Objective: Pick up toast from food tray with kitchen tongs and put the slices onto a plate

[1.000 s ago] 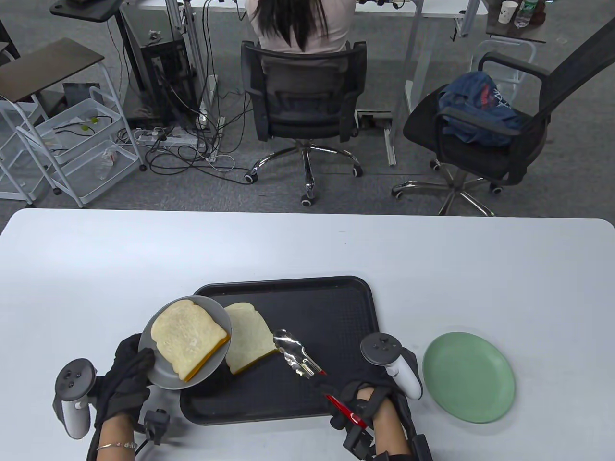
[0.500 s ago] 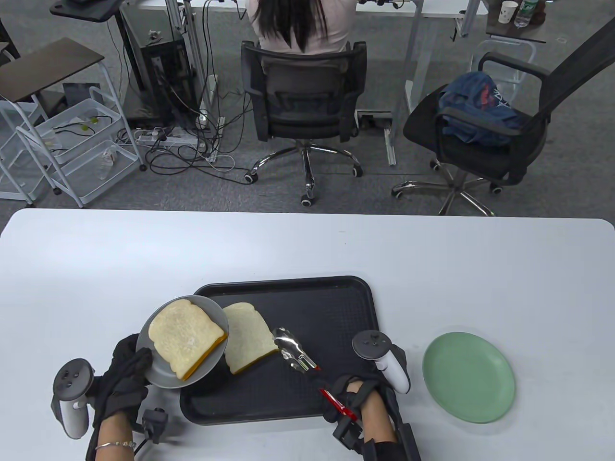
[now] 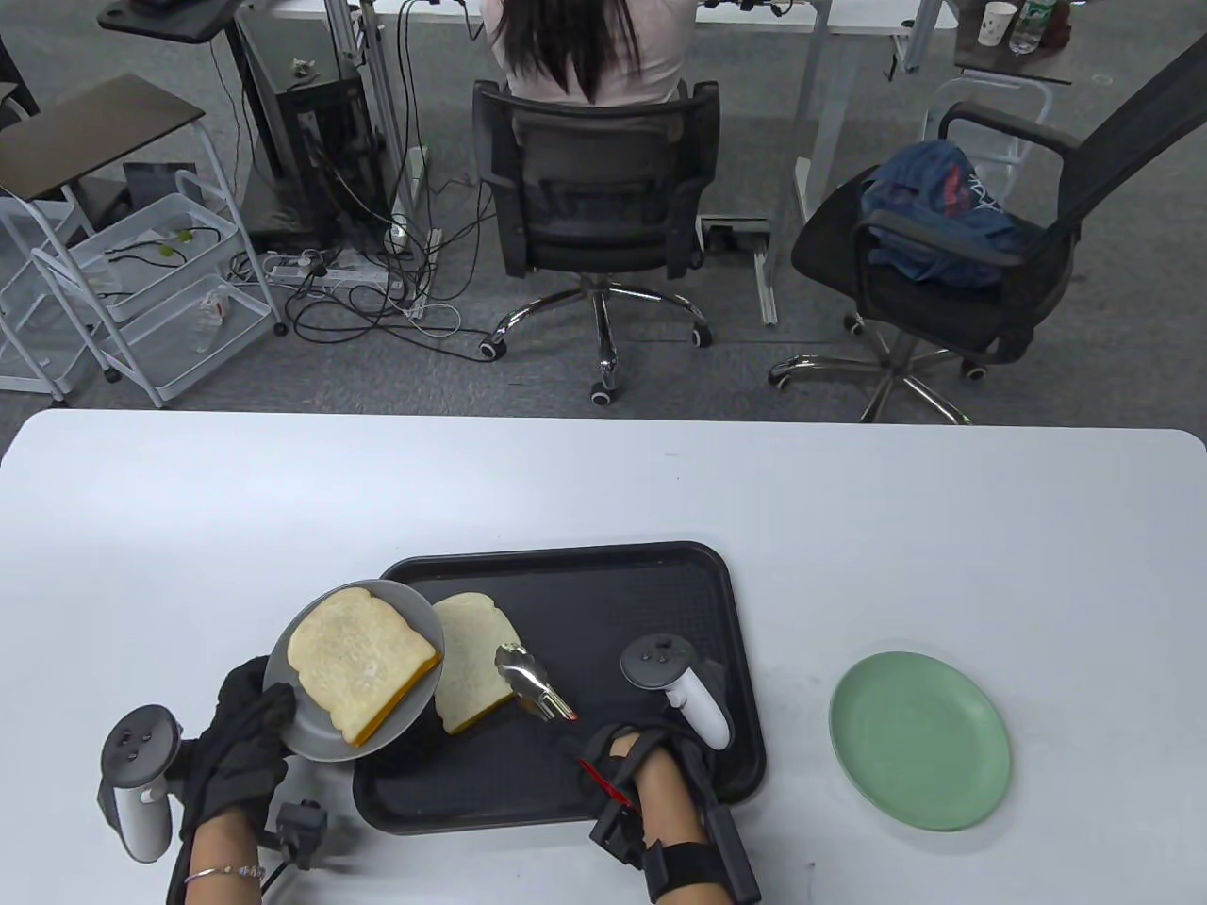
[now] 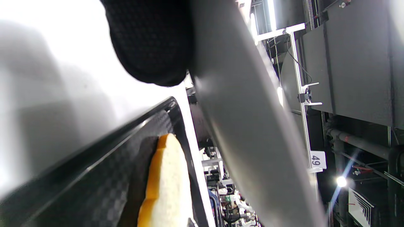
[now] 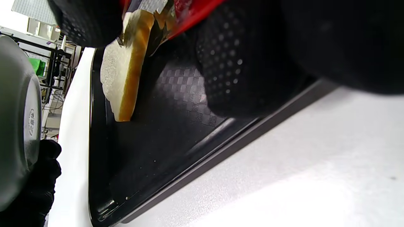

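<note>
My left hand (image 3: 247, 745) grips the rim of a grey plate (image 3: 311, 731), held tilted above the left edge of the black food tray (image 3: 651, 594). One toast slice (image 3: 361, 658) lies on that plate. A second toast slice (image 3: 471, 660) lies in the tray, partly under the plate's rim. My right hand (image 3: 627, 759) holds red-handled metal tongs (image 3: 533, 681), whose tips are at the right edge of the second slice. In the right wrist view the slice (image 5: 124, 71) stands edge-on beside the red handle (image 5: 189, 12). In the left wrist view the plate's underside (image 4: 249, 126) fills the middle.
A green plate (image 3: 919, 740) sits on the white table (image 3: 603, 481) to the right of the tray. Beyond the table's far edge are office chairs, a seated person and a wire cart.
My right hand moved left across the tray, bringing the tongs' tips from beside the second slice onto its right edge. The left hand and grey plate shifted slightly left.
</note>
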{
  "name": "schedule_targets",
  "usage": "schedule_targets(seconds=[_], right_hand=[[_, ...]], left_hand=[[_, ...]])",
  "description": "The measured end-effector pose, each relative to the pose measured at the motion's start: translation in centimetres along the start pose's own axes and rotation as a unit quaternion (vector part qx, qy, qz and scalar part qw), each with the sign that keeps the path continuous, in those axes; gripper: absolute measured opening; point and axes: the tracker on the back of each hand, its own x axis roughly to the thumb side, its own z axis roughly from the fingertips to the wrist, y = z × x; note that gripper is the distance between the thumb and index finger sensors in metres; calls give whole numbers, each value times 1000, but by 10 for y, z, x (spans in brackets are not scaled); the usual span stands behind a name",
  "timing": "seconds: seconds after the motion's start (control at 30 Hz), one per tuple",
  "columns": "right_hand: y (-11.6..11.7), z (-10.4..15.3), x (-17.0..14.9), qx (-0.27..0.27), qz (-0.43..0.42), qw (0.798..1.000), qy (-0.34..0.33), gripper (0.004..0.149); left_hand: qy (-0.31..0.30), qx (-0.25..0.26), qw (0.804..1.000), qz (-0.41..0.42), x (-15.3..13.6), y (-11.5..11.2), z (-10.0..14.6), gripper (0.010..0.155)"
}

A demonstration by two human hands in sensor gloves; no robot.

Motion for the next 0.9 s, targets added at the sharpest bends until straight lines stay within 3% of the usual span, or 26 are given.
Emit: schedule_targets(seconds=[0.37,0.63,0.9], right_hand=[[-7,14,0,3,-18,999,-34,71],[-36,52,2,-43,-29,997,-50,71],[-68,100,23,-102,-25,992,-74,70]], left_hand=[[0,-2,1000,5,0,0,0,58],[1,-7,1000,2,-2,-1,-1,58],[0,-15,1000,0,-3,-4,-1,58]])
